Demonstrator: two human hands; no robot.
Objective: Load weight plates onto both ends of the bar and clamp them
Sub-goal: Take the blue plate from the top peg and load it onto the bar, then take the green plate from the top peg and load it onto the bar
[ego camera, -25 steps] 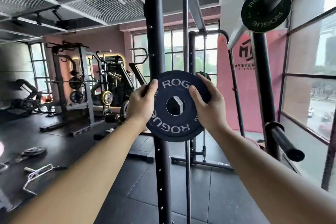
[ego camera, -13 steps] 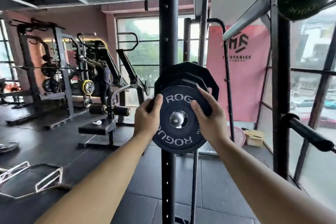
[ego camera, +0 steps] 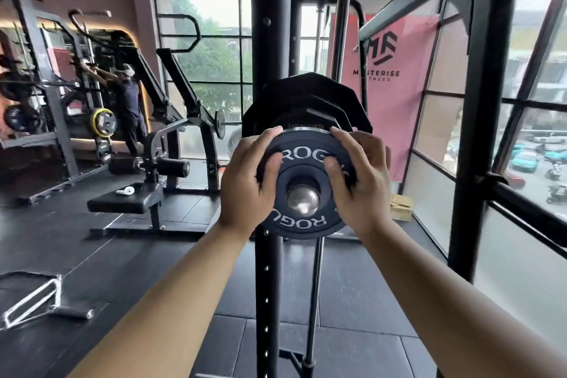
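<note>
At frame centre, my left hand (ego camera: 245, 184) and right hand (ego camera: 362, 184) clamp their grip on the small plate (ego camera: 302, 224). Its hole rings the bar end (ego camera: 303, 201).

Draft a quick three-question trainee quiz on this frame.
1. True or false: the bar end shows through the hole of the small Rogue plate.
2. What sits behind that plate on the bar? A) a larger black plate B) a yellow plate C) a clamp
3. Fill in: the left hand and right hand grip the small plate by its ____.
Key: 1 true; 2 A; 3 rim.
</note>
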